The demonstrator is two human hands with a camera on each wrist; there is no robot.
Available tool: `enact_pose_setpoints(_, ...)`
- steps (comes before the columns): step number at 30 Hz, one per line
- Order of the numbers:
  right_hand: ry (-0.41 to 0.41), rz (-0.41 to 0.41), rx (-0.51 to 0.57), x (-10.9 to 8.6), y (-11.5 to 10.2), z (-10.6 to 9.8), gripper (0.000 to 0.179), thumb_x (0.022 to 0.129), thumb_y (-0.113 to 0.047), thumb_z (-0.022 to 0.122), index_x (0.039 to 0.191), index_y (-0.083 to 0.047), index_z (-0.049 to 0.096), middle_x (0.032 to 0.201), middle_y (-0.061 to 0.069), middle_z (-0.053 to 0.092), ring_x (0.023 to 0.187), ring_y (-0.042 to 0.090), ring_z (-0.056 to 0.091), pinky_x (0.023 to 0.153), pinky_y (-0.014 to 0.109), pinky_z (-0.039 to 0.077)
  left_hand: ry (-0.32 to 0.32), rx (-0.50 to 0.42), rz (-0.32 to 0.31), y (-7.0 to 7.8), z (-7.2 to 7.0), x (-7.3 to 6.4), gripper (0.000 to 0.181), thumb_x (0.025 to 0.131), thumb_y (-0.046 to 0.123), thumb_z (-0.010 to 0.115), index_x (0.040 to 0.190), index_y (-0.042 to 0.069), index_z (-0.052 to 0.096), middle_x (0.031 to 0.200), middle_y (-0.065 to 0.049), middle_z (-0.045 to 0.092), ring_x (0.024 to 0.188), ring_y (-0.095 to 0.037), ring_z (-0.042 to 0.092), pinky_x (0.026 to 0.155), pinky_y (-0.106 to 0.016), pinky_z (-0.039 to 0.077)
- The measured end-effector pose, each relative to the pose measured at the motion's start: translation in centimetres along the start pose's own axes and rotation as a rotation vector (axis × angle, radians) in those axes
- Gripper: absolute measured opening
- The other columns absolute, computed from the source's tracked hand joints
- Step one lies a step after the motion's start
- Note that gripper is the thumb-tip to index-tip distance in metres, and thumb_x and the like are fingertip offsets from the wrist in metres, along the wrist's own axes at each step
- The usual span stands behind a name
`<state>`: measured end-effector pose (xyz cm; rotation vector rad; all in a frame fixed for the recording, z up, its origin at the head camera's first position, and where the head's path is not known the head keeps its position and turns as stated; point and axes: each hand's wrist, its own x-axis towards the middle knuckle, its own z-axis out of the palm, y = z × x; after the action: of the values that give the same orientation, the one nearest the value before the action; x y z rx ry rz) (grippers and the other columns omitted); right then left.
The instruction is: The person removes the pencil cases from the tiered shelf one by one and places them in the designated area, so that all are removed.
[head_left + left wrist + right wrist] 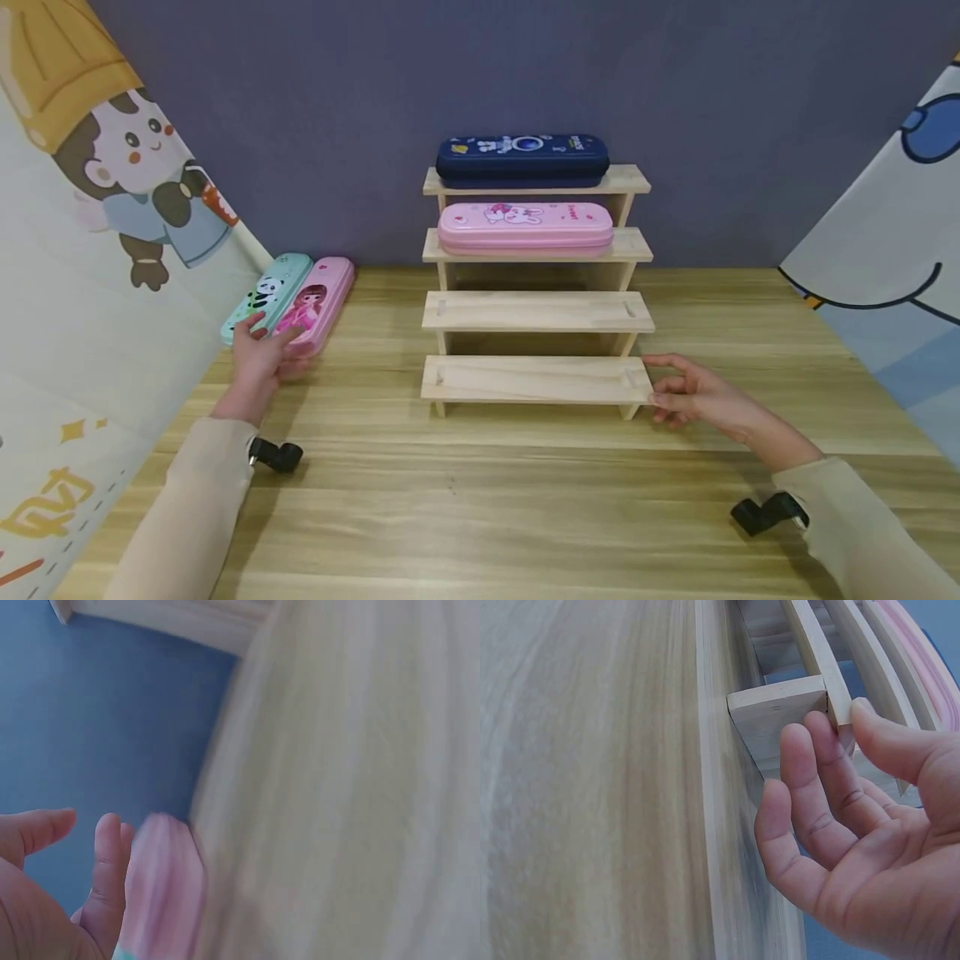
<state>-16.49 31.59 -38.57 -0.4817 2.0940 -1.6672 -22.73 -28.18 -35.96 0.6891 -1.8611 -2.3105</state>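
My left hand (258, 360) is over the near ends of two pencil cases lying side by side at the left of the table. One is a mint case (288, 271) with a panda, the other a pink case (331, 287) with a doll-like girl. Its fingers are spread, with thumb and fingers apart in the left wrist view. A four-step wooden display stand (536, 379) stands mid-table. At the right end of its lowest step, my right hand (693, 396) pinches the board (817, 664) between thumb and fingers.
A navy pencil case (525, 171) with an astronaut lies on the stand's top step. Below it, a pink rabbit pencil case (525, 229) lies on the second step. A dark wall (337, 125) rises behind, with printed cloth panels (150, 350) at both sides.
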Motion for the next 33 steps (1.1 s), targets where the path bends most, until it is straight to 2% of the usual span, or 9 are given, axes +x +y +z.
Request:
enact_pose_setpoints(5,0.001,0.011,0.001,0.0,-0.1,0.0,0.057,0.101,-0.002,0.056,0.15,-0.004,0.028,0.099,0.005,0.067,0.08,0.02,0.068,0.066,0.034,0.062,-0.087,-0.035,0.022,1.2,1.7,-1.0,0.083,0.095,0.003,0.064,0.155,0.019,0.008,0.156,-0.008,0.003,0.064,-0.016,0.071,0.057,-0.028,0.063)
enact_pose_setpoints(10,0.004,0.01,-0.002,0.0,-0.1,0.0,0.058,0.101,-0.002,0.056,0.15,-0.001,0.026,0.099,0.004,0.068,0.08,0.02,0.068,0.066,0.034,0.062,-0.166,0.012,0.077,2.0,4.2,-2.2,0.082,0.095,0.011,0.068,0.154,0.021,0.011,0.159,-0.01,0.008,0.069,-0.013,0.072,0.054,-0.026,0.062)
enact_pose_setpoints(16,0.006,0.007,-0.001,0.0,-0.1,0.1,0.059,0.1,-0.002,0.056,0.15,0.001,0.024,0.098,0.006,0.068,0.08,0.02,0.068,0.066,0.034,0.062,-0.251,0.042,0.149,2.5,7.0,-3.2,0.081,0.094,0.012,0.069,0.154,0.019,0.014,0.144,-0.009,0.018,0.068,-0.013,0.071,0.054,-0.025,0.061)
enact_pose_setpoints(22,0.005,0.009,0.003,0.0,-0.1,0.1,0.058,0.1,-0.002,0.056,0.15,-0.001,0.026,0.099,0.007,0.068,0.079,0.019,0.068,0.066,0.034,0.062,-0.303,0.073,0.188,2.9,9.2,-4.0,0.072,0.095,0.009,0.067,0.15,0.019,0.02,0.146,-0.009,0.02,0.072,-0.015,0.071,0.054,-0.026,0.062)
enact_pose_setpoints(27,0.003,0.008,0.005,-0.1,-0.1,0.1,0.054,0.101,-0.002,0.056,0.149,-0.009,0.032,0.1,0.005,0.068,0.08,0.019,0.068,0.066,0.034,0.062,-0.331,0.107,0.214,3.2,10.7,-4.4,0.077,0.095,0.011,0.068,0.153,0.018,0.019,0.151,-0.01,0.02,0.074,-0.015,0.07,0.055,-0.026,0.062)
enact_pose_setpoints(33,0.012,0.022,-0.005,-0.1,-0.3,0.2,0.058,0.1,-0.003,0.057,0.15,-0.002,0.027,0.099,0.002,0.068,0.08,0.02,0.068,0.066,0.035,0.062,-0.368,0.102,0.238,3.4,12.6,-4.7,0.078,0.093,0.008,0.069,0.154,0.018,0.02,0.154,-0.011,0.02,0.072,-0.016,0.069,0.053,-0.026,0.061)
